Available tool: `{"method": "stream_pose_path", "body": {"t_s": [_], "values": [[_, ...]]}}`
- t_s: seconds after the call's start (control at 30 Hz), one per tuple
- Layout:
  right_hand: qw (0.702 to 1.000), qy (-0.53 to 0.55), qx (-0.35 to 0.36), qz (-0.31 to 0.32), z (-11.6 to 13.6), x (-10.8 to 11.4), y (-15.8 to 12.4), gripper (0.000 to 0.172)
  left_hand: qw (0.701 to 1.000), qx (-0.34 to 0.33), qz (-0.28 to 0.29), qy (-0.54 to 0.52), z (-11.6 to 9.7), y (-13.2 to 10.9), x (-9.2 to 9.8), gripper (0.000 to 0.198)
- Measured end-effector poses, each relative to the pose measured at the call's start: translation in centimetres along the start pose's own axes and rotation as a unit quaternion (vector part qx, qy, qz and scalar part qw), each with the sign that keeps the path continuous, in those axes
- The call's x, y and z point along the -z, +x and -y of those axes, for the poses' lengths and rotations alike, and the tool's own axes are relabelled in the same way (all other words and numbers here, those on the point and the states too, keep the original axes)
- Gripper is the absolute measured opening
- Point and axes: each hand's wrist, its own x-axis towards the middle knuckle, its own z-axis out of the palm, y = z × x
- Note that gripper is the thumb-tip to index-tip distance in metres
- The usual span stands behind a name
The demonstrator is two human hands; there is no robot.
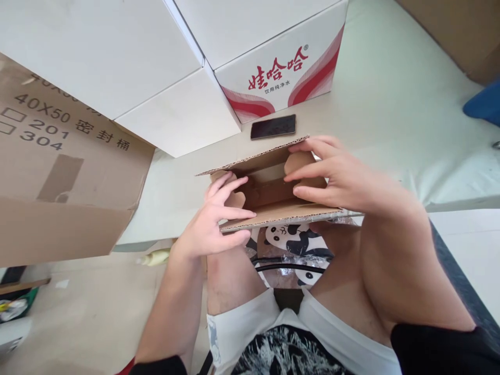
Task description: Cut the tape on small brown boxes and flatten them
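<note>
An open cardboard box (269,195), brown inside, stands near the front edge of the table with its long flaps raised. My left hand (214,216) grips its left end, fingers spread over the rounded end flap (237,199) and thumb outside the near wall. At the right end, my right hand (332,172) holds the other rounded flap (299,162), its fingers bent over the flap and into the opening. Both end flaps tilt inward. No contents show in the visible part of the box.
Behind the box lies a dark phone (273,127). White cartons (183,114), one a red-printed carton (281,78), are stacked at the back. A large brown carton (66,172) stands left. Blue fabric (484,107) shows at far right. Panda-printed wrapping (291,237) is below the table edge.
</note>
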Motion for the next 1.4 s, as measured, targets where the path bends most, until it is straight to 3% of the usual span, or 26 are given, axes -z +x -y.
{"method": "stream_pose_path", "body": {"t_s": [0.23,0.37,0.5,0.6,0.7,0.8,0.9,1.03,1.13,1.27,1.33,1.4], "values": [[0.997,-0.039,-0.055,-0.020,0.4,-1.1,0.0,0.041,0.991,0.030,0.026,0.127,-0.4,-0.7,0.7,0.035],[0.996,-0.010,-0.038,-0.080,1.2,-0.9,0.7,0.038,0.988,0.024,0.027,0.148,0.3,-1.2,1.0,0.037],[0.979,0.038,-0.003,-0.200,0.6,-0.8,1.1,0.030,0.991,0.032,-0.047,0.119,1.7,-1.7,0.8,0.025],[0.952,0.040,-0.041,-0.299,-0.4,-1.1,1.3,0.029,0.989,0.047,-0.105,0.093,2.7,-1.5,0.3,0.024],[0.932,0.103,-0.102,-0.331,-1.2,-1.7,1.4,0.024,0.980,0.060,-0.183,0.057,3.8,-0.9,-0.1,0.023],[0.920,0.184,-0.157,-0.310,-2.1,-2.1,1.4,0.024,0.962,0.084,-0.259,0.004,5.4,-0.7,-0.5,0.020],[0.919,0.169,-0.206,-0.290,-3.2,-2.2,1.4,0.023,0.937,0.108,-0.316,-0.102,7.0,-0.9,-0.7,0.022],[0.929,0.118,-0.248,-0.247,-4.5,-2.3,1.3,0.018,0.847,0.138,-0.393,-0.330,8.3,-1.9,-0.4,0.037],[0.963,0.082,-0.181,-0.183,-4.6,-2.4,1.1,0.041,0.788,0.188,-0.403,-0.426,8.9,-2.8,0.1,0.047],[0.990,0.120,-0.017,-0.069,-3.8,-3.1,1.0,0.059,0.775,0.244,-0.352,-0.464,10.0,-3.7,-0.2,0.046],[0.990,0.139,0.020,-0.034,-3.6,-3.6,1.2,0.061,0.753,0.271,-0.323,-0.505,10.4,-3.7,-0.9,0.041],[0.991,0.130,0.016,-0.024,-3.6,-4.1,1.5,0.064,0.702,0.307,-0.315,-0.560,10.4,-3.4,-1.6,0.034]]}}
